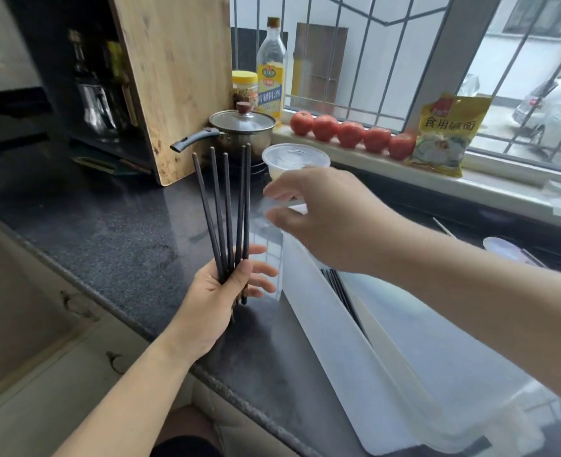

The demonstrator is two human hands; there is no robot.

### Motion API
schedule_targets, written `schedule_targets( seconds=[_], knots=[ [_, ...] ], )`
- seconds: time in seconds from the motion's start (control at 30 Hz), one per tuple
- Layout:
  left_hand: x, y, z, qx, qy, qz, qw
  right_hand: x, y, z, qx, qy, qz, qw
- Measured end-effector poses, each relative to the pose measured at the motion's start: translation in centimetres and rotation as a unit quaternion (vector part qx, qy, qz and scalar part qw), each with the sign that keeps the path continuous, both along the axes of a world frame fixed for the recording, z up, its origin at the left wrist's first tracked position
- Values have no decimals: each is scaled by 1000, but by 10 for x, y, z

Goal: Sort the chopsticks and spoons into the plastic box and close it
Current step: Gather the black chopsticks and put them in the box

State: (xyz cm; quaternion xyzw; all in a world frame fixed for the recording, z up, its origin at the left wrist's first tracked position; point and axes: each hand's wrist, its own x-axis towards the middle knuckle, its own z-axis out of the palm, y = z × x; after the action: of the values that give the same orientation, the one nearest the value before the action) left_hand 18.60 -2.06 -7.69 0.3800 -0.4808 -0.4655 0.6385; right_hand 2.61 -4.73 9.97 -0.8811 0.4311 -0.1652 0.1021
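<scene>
Chopsticks [229, 212]: five dark sticks are standing upright and fanned in the left hand [220, 291], thumb and curled fingers pinching their lower ends, above the counter [114, 225] just left of the box [404, 357]. The right hand [318, 216] is reaching across over the box's far end, fingers loosely spread and holding nothing; its fingertips are near a clear piece, contact cannot be told. The box is lying open, its translucent lid [332, 341] tilting up along the near side; more dark sticks [338, 285] are already lying inside.

Step in hand, as judged: loading chopsticks, partly done. Next move calls for squaring the fanned sticks into a bundle and laying them lengthwise alongside those inside. Spoons are not plainly showing, and closing is not yet done.

Counter is dark speckled stone. Behind are sitting a lidded pot [239, 130], a round tub [295, 159] and a leaning board [173, 84]. The window sill [355, 156] is carrying tomatoes [351, 133], an oil bottle [271, 70], a jar [244, 89] and a yellow bag [444, 133]; the window is barred.
</scene>
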Motion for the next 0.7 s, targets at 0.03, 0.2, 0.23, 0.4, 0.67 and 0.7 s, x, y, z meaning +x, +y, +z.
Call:
schedule_targets(
  seconds=[0.03, 0.2, 0.23, 0.4, 0.67, 0.7],
  knots=[
    [0, 1, 1, -4, -11, -3, 1000, 8, 1, -2, -7, 39, 18, 999],
    [0, 4, 2, -18, -65, -7, 998, 24, 3, -19, 8, 58, 30, 998],
    [0, 4, 3, -17, -60, -9, 998, 23, 2, -20, 3, 54, 30, 998],
    [-1, 2, 0, -10, -60, -14, 998, 19, -5, -25, 7, 34, 33, 999],
    [-1, -3, 0, -2, -10, 37, 999, -22, 0, 19, -60, -389, -81, 916],
    [-1, -4, 0, -5, -14, 59, 998, -35, 5, 30, -89, -406, -81, 906]
  ],
)
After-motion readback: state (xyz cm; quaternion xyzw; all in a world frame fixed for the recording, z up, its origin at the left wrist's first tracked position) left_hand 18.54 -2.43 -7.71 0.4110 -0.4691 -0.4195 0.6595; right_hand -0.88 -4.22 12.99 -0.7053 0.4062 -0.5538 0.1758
